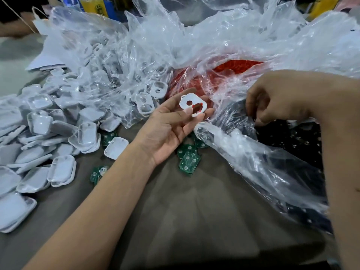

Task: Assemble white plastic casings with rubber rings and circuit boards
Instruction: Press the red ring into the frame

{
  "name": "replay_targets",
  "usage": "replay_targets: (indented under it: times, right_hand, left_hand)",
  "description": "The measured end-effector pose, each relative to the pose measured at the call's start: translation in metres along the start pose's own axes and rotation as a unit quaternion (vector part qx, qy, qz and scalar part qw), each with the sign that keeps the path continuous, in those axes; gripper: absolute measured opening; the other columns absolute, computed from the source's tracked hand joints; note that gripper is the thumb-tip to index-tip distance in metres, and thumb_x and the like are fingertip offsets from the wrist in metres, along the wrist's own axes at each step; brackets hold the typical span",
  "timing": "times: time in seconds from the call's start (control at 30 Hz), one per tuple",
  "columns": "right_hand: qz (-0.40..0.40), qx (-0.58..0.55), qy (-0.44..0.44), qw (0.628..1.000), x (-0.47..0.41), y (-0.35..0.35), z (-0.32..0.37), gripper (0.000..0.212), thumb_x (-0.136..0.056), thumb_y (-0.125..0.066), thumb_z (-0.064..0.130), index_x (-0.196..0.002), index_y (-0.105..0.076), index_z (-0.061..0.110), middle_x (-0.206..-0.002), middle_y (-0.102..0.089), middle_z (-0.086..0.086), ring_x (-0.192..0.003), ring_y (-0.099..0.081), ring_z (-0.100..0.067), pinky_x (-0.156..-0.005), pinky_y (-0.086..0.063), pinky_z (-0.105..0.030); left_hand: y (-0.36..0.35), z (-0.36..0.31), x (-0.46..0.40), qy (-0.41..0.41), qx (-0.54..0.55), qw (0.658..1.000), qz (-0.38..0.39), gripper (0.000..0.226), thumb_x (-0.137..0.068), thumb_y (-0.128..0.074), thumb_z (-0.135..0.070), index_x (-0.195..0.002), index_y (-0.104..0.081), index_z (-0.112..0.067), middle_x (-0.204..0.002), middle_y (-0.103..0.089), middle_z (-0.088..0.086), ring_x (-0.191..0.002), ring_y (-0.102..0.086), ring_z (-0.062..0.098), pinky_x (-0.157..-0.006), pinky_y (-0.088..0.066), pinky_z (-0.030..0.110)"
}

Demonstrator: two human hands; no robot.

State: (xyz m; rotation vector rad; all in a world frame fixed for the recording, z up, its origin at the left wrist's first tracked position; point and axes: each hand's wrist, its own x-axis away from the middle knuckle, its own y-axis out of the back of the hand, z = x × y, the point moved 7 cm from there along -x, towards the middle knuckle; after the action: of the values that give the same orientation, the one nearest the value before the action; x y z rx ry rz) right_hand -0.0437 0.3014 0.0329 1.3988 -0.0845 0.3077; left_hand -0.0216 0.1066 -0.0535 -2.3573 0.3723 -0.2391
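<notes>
My left hand (171, 121) is palm up and holds a white plastic casing (192, 103) between thumb and fingertips; the casing has two holes, and red shows in the larger one. My right hand (272, 98) is curled, its fingers dipped into a clear plastic bag (253, 152) of dark parts (288, 137). What its fingers hold is hidden. Green circuit boards (189, 160) lie on the table below my left hand. A bag of red rubber rings (233, 67) sits just behind the casing.
A big heap of white casings (48, 133) spreads over the left of the grey table (185, 211). More casings fill crumpled clear bags (116, 61) at the back. Further green boards (97, 174) lie near my left forearm. Bottles (93, 4) stand far back.
</notes>
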Motion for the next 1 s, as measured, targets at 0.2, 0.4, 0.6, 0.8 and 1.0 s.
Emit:
replay_targets:
  times: [0.2, 0.4, 0.6, 0.8, 1.0]
  right_hand:
    - [-0.016, -0.033, 0.062, 0.997, -0.007, 0.023, 0.019, 0.026, -0.083, -0.085, 0.009, -0.074, -0.078, 0.032, -0.061, -0.072, 0.018, -0.055, -0.066, 0.003, -0.062, -0.048, -0.027]
    - [-0.137, -0.188, 0.125, 0.965, -0.021, 0.025, 0.070, 0.017, -0.088, -0.080, 0.007, -0.087, -0.082, 0.024, -0.079, -0.077, 0.004, -0.070, -0.075, -0.009, -0.068, -0.059, -0.024]
    - [-0.127, -0.397, 0.155, 0.896, -0.040, -0.028, 0.103, 0.011, -0.097, -0.069, 0.000, -0.097, -0.076, 0.008, -0.086, -0.075, -0.008, -0.058, -0.073, -0.011, -0.052, -0.056, -0.021]
    - [-0.131, -0.552, 0.147, 0.810, -0.048, -0.059, 0.094, 0.010, -0.094, -0.070, -0.003, -0.099, -0.075, 0.004, -0.084, -0.077, -0.013, -0.061, -0.073, -0.014, -0.047, -0.049, -0.019]
    - [-0.119, -0.612, 0.175, 0.762, -0.050, -0.066, 0.092, 0.018, -0.089, -0.073, -0.010, -0.099, -0.076, 0.005, -0.080, -0.078, -0.008, -0.070, -0.075, -0.018, -0.059, -0.056, -0.022]
  left_hand:
    - [0.005, -0.005, -0.004, -0.023, 0.002, 0.999, -0.040, 0.034, -0.099, -0.044, 0.008, -0.130, -0.058, 0.001, -0.116, -0.071, 0.025, -0.102, -0.073, 0.042, -0.075, -0.063, 0.027]
    - [0.023, -0.017, -0.003, -0.098, -0.084, 0.978, -0.162, 0.018, -0.102, -0.051, 0.001, -0.109, -0.068, -0.003, -0.097, -0.074, 0.016, -0.081, -0.077, 0.029, -0.066, -0.061, 0.025]
    - [0.054, -0.042, 0.013, -0.168, -0.193, 0.909, -0.329, 0.013, -0.102, -0.058, -0.007, -0.100, -0.068, 0.001, -0.085, -0.074, 0.018, -0.061, -0.073, 0.026, -0.054, -0.057, 0.028]
    - [0.060, -0.047, 0.018, -0.166, -0.230, 0.887, -0.365, 0.011, -0.101, -0.060, -0.010, -0.093, -0.068, -0.008, -0.068, -0.073, 0.008, -0.050, -0.067, 0.019, -0.044, -0.050, 0.024]
    - [0.062, -0.047, 0.021, -0.163, -0.186, 0.892, -0.378, 0.015, -0.102, -0.060, -0.009, -0.087, -0.065, -0.010, -0.083, -0.073, 0.020, -0.055, -0.071, 0.027, -0.052, -0.056, 0.028]
